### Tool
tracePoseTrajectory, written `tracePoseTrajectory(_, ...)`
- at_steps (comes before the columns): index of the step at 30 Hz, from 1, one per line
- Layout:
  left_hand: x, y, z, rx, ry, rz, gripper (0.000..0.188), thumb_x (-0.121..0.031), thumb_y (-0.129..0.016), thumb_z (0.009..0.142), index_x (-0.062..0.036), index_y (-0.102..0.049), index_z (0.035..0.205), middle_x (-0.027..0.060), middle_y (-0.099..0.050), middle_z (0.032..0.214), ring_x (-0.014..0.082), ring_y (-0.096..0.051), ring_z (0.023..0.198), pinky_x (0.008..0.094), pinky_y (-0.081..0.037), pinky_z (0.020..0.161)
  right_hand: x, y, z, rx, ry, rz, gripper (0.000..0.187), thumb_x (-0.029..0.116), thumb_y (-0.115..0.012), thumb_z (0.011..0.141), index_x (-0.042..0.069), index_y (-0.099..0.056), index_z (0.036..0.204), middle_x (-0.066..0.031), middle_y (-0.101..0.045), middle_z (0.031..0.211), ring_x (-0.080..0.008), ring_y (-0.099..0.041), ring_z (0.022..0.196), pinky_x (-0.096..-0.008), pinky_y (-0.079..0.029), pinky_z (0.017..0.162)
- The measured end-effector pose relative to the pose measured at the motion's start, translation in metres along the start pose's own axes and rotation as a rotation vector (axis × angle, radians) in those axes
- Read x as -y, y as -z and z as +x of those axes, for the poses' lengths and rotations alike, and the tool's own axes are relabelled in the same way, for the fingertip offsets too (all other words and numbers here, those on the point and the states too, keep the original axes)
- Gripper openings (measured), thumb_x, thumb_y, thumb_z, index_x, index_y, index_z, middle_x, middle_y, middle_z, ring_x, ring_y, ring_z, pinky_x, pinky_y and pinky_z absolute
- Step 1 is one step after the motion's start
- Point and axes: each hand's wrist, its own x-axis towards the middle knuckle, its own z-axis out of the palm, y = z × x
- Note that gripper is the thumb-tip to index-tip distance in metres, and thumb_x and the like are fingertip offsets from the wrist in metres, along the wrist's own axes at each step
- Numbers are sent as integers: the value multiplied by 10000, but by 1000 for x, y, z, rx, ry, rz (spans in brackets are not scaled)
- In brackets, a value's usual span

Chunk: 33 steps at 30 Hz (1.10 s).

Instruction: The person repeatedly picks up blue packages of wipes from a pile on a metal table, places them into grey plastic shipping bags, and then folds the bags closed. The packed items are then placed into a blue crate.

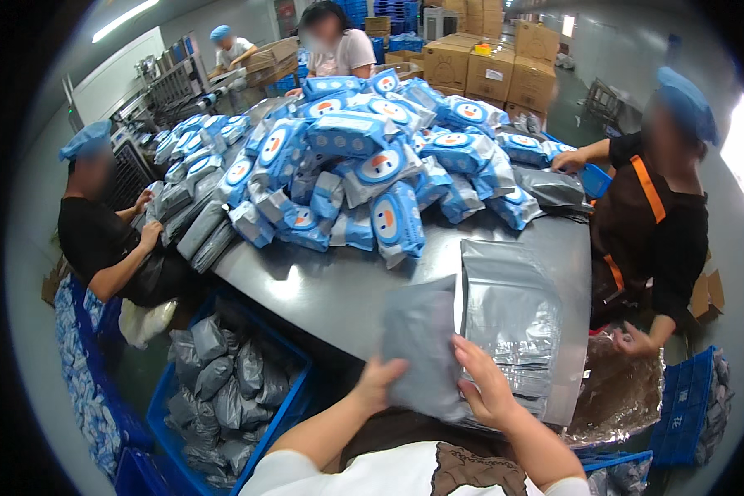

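Note:
A grey plastic mailing bag (424, 347), slightly smeared by motion, is tilted up in front of me at the table's near edge. My left hand (378, 384) is closed on its left side, with most of the fingers hidden behind it. At the bag's right edge is my right hand (486, 387), its fingers stretched out and the thumb apart, touching or very near the plastic. Just beyond that hand lies a stack of flat grey mailing bags (512, 318) on the metal table (306, 289). Blue and white wipe packs (364, 157) form a large heap farther back.
A blue crate (293, 388) of filled grey bags stands at my lower left. Co-workers stand at the left (99, 215), right (653, 207) and far side (343, 45). More grey packages (202, 223) lie on the table's left. Cardboard boxes (488, 70) are stacked behind.

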Motion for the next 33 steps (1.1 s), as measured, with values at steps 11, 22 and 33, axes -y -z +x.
tracePoseTrajectory(11,28,108,-103,-837,-339,-22,388,-267,-603,905,-40,-511,1206,129,-606,1150,205,-598,982,337,-493,865,-253,-56,193,-451,-712,270,965,408,-776,736,57,-231,1451,-168,-332,1434,-288,-410,1257,-406,-354,1011)
tracePoseTrajectory(22,14,94,-49,-565,-347,592,148,-109,-604,903,-19,-610,1021,55,-649,979,122,-597,846,255,-479,796,-98,20,96,-333,-883,941,699,250,-685,774,26,-383,1364,-131,-545,1240,-235,-563,1102,-360,-446,954)
tracePoseTrajectory(33,48,-42,73,408,-854,1486,182,-98,-691,747,-138,-705,924,51,-556,1045,279,-467,951,367,-420,814,-37,93,-111,-397,-1020,-361,802,360,-769,728,9,-415,1356,-201,-472,1288,-278,-483,1184,-385,-402,976)
